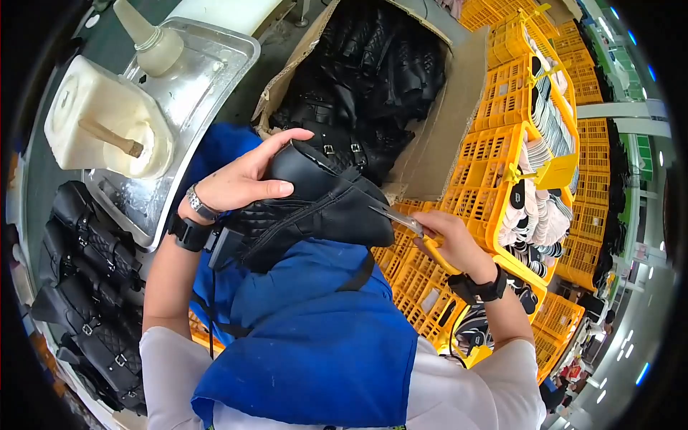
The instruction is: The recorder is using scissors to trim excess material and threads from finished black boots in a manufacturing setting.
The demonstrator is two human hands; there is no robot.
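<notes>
A black leather boot upper (322, 208) with a quilted section lies over my lap, its rounded opening toward the upper left. My left hand (247, 175) grips it there, thumb on the outside and the other fingers partly hidden behind the leather. On the right, my right hand (459, 240) is closed around yellow-handled scissors (437, 255). Their metal blades point left and reach the right part of the upper; whether they touch it I cannot tell. A blue apron (308, 351) spreads beneath the upper.
Beyond my hands, a cardboard box (448, 136) holds many black uppers. Stacked yellow crates (494, 154) with insole-like pieces stand on the right. At left are a metal tray (208, 79), a cut-open white container (86, 122) with a brush, a squeeze bottle (159, 50) and more buckled uppers (89, 287).
</notes>
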